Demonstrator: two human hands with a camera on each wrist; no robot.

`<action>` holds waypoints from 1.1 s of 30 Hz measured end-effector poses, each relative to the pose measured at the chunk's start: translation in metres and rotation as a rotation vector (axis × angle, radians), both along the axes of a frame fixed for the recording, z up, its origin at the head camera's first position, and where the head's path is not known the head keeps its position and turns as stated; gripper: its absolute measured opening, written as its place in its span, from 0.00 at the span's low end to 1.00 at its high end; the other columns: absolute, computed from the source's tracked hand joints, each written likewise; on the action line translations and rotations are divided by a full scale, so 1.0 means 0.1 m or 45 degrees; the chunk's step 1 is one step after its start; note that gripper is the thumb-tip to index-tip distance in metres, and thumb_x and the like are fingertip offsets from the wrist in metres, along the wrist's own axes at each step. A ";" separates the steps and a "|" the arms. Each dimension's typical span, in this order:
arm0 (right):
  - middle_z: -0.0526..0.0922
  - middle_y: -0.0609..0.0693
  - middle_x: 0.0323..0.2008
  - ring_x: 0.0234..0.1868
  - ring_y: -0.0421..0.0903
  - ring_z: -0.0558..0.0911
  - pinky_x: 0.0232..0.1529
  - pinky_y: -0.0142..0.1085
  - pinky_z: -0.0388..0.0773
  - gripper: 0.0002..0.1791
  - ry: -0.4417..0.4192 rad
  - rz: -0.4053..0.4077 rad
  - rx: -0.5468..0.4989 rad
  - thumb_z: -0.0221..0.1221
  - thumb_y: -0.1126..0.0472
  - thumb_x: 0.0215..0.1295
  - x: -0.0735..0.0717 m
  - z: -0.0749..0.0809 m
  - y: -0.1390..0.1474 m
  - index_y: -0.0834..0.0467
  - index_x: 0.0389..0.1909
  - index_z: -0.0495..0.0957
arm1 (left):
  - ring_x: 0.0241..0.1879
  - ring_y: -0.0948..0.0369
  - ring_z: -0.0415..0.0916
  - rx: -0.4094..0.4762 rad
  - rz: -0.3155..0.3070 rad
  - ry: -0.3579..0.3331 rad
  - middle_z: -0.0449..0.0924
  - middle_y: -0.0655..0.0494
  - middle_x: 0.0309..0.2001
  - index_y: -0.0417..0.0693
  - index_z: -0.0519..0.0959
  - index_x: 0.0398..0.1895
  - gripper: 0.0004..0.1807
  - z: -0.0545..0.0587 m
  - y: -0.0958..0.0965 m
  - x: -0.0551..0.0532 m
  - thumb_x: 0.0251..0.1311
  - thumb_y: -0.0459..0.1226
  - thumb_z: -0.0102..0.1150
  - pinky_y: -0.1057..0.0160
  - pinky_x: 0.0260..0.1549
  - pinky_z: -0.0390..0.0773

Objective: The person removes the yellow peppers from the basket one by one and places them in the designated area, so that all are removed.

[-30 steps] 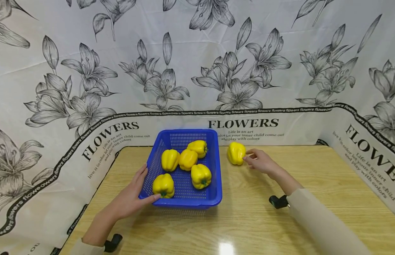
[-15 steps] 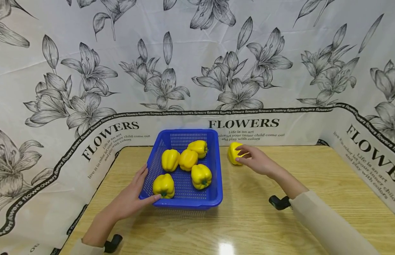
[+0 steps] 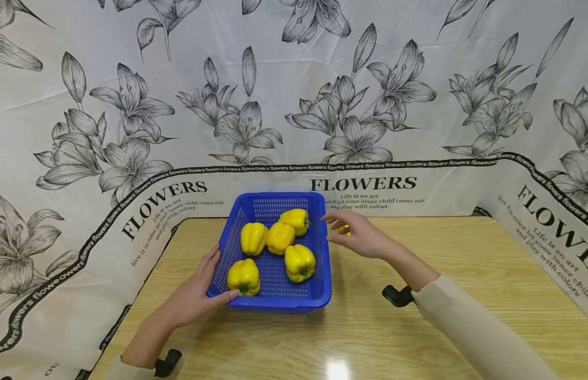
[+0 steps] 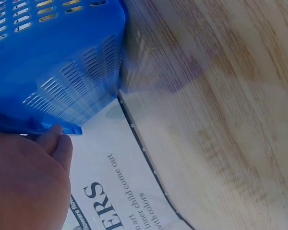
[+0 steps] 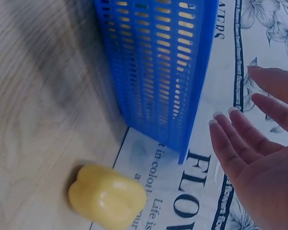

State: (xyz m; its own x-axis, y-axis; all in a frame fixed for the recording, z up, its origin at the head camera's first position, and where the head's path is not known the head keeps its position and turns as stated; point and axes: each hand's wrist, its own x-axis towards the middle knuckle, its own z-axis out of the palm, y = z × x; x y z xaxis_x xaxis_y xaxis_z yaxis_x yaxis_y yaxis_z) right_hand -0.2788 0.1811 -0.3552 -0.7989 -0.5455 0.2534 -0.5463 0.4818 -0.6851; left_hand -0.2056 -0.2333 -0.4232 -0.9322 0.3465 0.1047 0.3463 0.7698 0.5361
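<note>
A blue perforated plastic basket (image 3: 279, 302) stands on the table with several yellow bell peppers (image 3: 280, 237) inside. My left hand (image 3: 191, 301) grips its near left corner, thumb over the front rim and fingers along the left side. In the left wrist view, curled fingertips (image 4: 57, 143) are at the rim. Beside the basket's right rim, my right hand (image 3: 362, 237) hovers with parted, relaxed fingers, holding nothing. Below it another yellow bell pepper (image 5: 108, 196) lies on the table, apart from the palm. In the head view that hand hides most of this pepper.
The wood-grain table (image 3: 369, 332) extends to the right and in front of the basket. A white cloth (image 3: 256, 132) with flower drawings and lettering hangs close behind the basket and along both sides. A black wrist mount (image 3: 398, 295) sticks out below the right forearm.
My right hand has left the loose pepper's right side and moved left over it to the basket's right rim. That pepper stays in place. The left hand and basket have not moved.
</note>
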 end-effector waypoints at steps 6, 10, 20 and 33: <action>0.78 0.61 0.58 0.56 0.61 0.80 0.56 0.55 0.79 0.22 0.089 0.082 0.125 0.64 0.67 0.69 -0.02 0.03 -0.24 0.66 0.63 0.76 | 0.78 0.39 0.49 0.004 0.004 -0.005 0.34 0.49 0.84 0.48 0.40 0.84 0.59 0.00 -0.01 0.00 0.63 0.65 0.60 0.32 0.68 0.61; 0.77 0.58 0.58 0.55 0.55 0.79 0.54 0.49 0.81 0.21 0.079 0.163 0.252 0.63 0.69 0.68 -0.04 0.05 -0.39 0.63 0.62 0.78 | 0.78 0.39 0.48 0.009 0.006 -0.007 0.34 0.49 0.84 0.48 0.40 0.84 0.60 0.02 -0.01 0.01 0.63 0.65 0.60 0.32 0.68 0.61; 0.74 0.57 0.64 0.67 0.56 0.72 0.70 0.52 0.68 0.29 0.081 0.305 0.550 0.59 0.77 0.58 -0.14 -0.01 -0.62 0.59 0.63 0.78 | 0.78 0.40 0.47 -0.005 0.001 0.020 0.35 0.50 0.84 0.46 0.41 0.84 0.61 0.01 -0.01 0.00 0.62 0.67 0.59 0.34 0.69 0.59; 0.69 0.59 0.69 0.69 0.53 0.70 0.72 0.48 0.66 0.37 -0.079 0.320 0.881 0.61 0.81 0.55 -0.13 -0.06 -0.93 0.59 0.68 0.74 | 0.78 0.40 0.48 0.010 0.004 -0.002 0.33 0.53 0.84 0.48 0.40 0.84 0.60 0.01 -0.01 0.01 0.63 0.66 0.60 0.33 0.69 0.60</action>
State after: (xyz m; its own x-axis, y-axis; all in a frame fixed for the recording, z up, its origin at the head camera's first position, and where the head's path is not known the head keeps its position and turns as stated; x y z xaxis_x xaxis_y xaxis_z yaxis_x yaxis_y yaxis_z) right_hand -0.2914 0.0886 -0.3613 -0.6307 -0.7323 -0.2568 -0.6670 0.6807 -0.3030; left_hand -0.2049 -0.2346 -0.4218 -0.9335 0.3426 0.1056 0.3428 0.7668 0.5426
